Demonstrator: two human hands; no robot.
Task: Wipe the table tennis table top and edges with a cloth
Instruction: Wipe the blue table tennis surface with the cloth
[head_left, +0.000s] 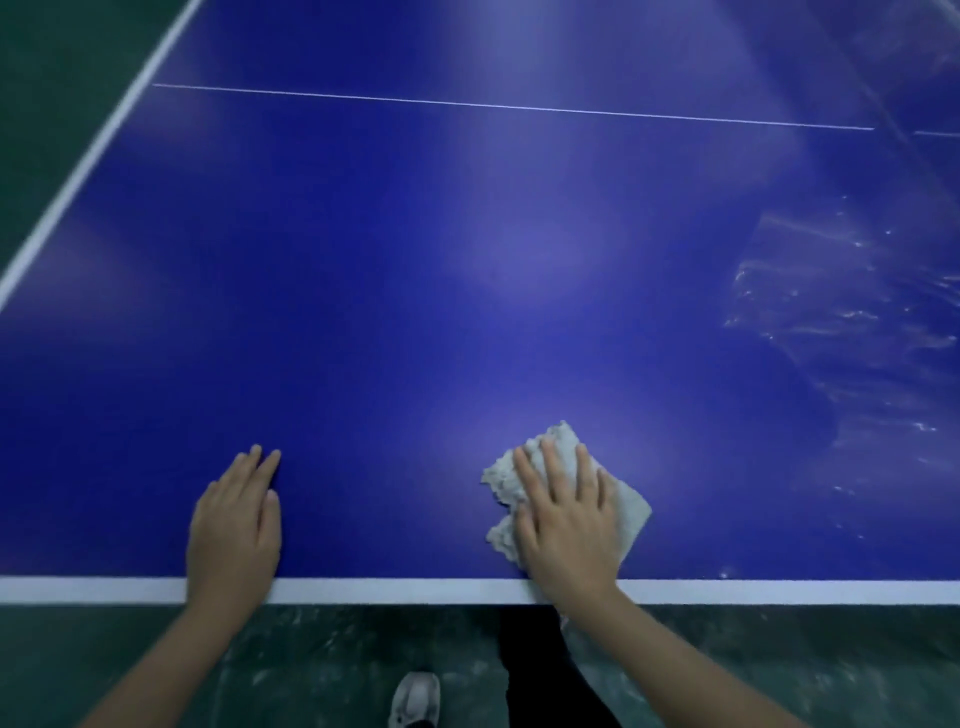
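— While the fingers (550, 470) of the right hand (566, 525) lie spread and flat, what do they hold?

— Nothing is pinched. They press the cloth (626, 506) down on the table top (415, 260), palm over its middle. The cloth is a pale, crumpled rag; its frayed corners show beyond the fingertips and to the thumb side, and a smoother fold shows past the little finger.

— And the other hand?

— The left hand (236, 525) rests bare on the blue surface, fingers close together and flat, well apart from the cloth. It looks like a brace.

— So how should this stroke go?

— I judge it best to keep the palm weight even, so the rag slides as one pad and does not roll up under the fingers. Behind the wrist runs the white edge line (389, 591); drawing the cloth back over it would clean the border too.

— What lies further out from the fingers?

— Off to the little-finger side a streaky wet patch (852, 322) shines, which suggests that part is already wiped. Ahead of the fingertips the surface looks dry up to the thin centre line (514, 107). Overlapping strokes toward the left hand would likely cover what remains.

— Any risk?

— A loose corner could fold under and leave streaks.
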